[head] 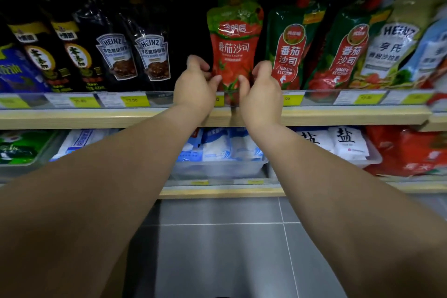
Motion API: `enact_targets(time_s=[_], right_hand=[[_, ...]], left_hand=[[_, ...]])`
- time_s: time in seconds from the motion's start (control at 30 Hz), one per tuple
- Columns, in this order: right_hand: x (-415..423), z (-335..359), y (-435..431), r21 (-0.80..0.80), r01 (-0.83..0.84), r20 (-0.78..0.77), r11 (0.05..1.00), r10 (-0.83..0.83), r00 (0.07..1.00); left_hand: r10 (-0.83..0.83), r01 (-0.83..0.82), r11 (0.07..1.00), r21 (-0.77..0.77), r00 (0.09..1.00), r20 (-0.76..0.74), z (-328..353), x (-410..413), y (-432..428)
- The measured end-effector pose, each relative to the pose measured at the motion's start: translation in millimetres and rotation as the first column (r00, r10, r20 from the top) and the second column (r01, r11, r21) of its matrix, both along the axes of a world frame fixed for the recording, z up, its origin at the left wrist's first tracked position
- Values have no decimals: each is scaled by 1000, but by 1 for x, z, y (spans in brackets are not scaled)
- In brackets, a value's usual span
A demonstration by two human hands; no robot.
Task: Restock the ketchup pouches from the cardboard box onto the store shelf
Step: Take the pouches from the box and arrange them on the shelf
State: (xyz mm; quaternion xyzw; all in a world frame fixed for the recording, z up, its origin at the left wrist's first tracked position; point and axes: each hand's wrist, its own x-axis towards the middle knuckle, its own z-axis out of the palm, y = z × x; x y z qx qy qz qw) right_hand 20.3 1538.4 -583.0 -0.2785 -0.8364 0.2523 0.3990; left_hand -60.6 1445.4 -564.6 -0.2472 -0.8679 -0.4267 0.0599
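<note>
On the shelf (212,117), ketchup pouch (233,48) upright, spout up, left hand (196,87) and right hand (262,89) fingers clamped on its lower edges

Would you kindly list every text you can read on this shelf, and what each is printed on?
"番茄沙司": red ketchup pouch, pinched between left hand and right hand.
"番茄沙司", "TOMATO KETCHUP": green ketchup pouch beside it.
"HEINZ", "BLACK PEPPER": dark sauce pouch.
"HEINZ", "亨氏": pale dressing pouch.
"盐": white salt bag, lower shelf.
"12.00": yellow price tag.
Other tags and small print: too blurred.
</note>
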Motion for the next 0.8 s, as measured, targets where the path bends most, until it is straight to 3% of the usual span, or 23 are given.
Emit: enact_targets(time_s=[0.2,0.43,0.8], right_hand=[[6,-6,-4,120,-49,133,992,33,991],[5,4,-6,83,-36,234,996,15,972],[-10,11,-8,83,-42,492,996,-4,871]], left_hand=[[-76,71,991,-115,996,-37,-4,-4,-6],[-134,132,975,-178,991,1,-1,-6,-4],[-271,244,865,-438,963,2,4,-23,6]])
